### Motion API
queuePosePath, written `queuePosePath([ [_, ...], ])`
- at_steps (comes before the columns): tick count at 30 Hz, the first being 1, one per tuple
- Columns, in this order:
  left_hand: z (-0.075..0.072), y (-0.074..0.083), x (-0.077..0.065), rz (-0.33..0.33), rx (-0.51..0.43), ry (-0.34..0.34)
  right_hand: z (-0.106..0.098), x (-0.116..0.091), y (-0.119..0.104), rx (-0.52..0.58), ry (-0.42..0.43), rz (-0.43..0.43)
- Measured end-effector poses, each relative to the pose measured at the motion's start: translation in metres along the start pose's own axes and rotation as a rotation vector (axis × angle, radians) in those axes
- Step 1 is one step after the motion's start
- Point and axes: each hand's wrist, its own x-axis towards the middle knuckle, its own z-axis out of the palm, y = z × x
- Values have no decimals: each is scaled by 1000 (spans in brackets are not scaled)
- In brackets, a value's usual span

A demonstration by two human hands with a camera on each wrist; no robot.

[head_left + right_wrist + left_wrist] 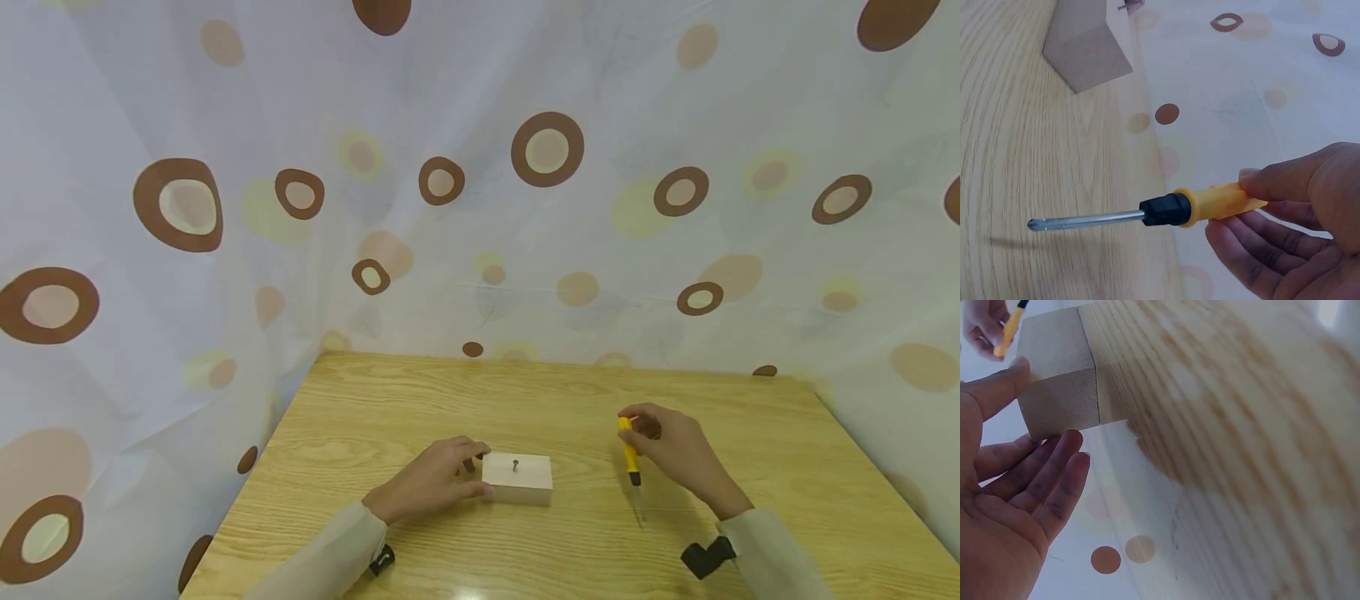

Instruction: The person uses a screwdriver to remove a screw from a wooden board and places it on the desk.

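A pale wooden block (517, 492) lies flat on the table, with a screw (515, 465) standing up from its top. At the block's left end is my left hand (438, 479), holding it with the thumb on the near side and the fingers at the far side. My right hand (678, 450) pinches the yellow handle of a screwdriver (1216, 201) between thumb and fingers, to the right of the block and apart from it. The screwdriver's metal shaft points down toward the table, and the tip shows bare in the right wrist view.
The wood-grain table (390, 392) is bordered at the back and sides by a white sheet (480, 208) with brown and beige spots. Black straps with small devices sit at both wrists.
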Motion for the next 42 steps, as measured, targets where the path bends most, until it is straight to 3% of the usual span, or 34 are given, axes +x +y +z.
queuePosePath([
  [10, 1, -1, 2, -37, -23, -9, 0, 3, -17, 48, 53, -50],
  [42, 3, -3, 4, -29, -20, -14, 19, 30, -78, 237, 100, -246],
])
